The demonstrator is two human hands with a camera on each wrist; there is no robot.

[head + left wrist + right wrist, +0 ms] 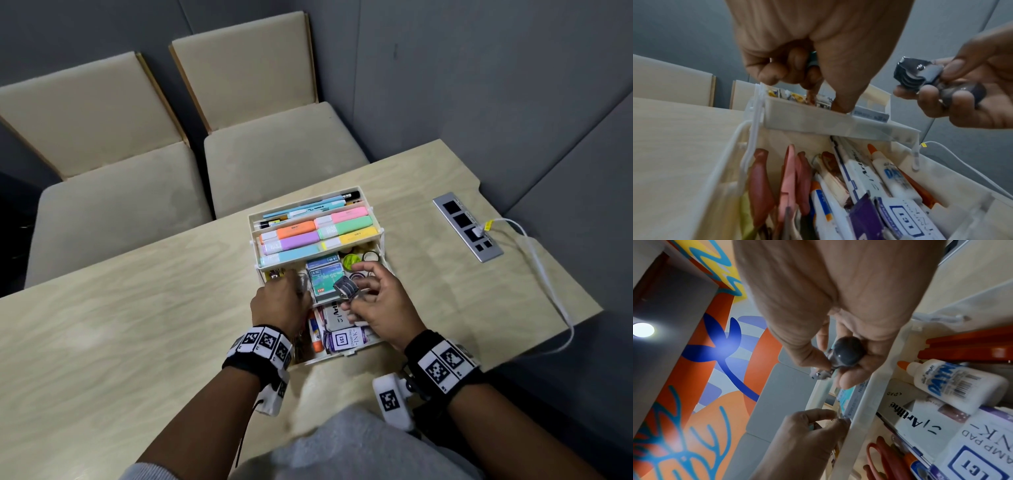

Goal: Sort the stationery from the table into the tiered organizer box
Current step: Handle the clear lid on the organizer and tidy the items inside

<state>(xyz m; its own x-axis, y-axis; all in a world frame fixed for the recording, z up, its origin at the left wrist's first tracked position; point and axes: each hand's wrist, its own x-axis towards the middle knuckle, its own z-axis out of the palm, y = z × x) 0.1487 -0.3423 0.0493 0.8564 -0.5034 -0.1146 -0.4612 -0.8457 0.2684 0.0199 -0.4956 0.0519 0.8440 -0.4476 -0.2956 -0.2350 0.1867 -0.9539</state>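
Observation:
The cream tiered organizer box (379,230) stands fanned open on the wooden table (137,308). My right hand (356,298) hovers over the middle tier and grips a dark grey staple remover (346,287), also seen in the left wrist view (916,73) and in the right wrist view (846,353). My left hand (291,291) reaches into the left compartment of the middle tier (807,116). Its fingers (840,104) are curled and pinch a small teal-and-brown item (811,60) that is mostly hidden.
Pastel highlighters (318,233) fill an upper tier, with pens behind them. Staple boxes (323,277) and tape rolls (359,263) lie in the middle tier. Glue (315,334), a stamp-pad ink box (346,339) and scissors (760,178) lie at the bottom. A socket panel (467,226) and cable (548,284) sit right.

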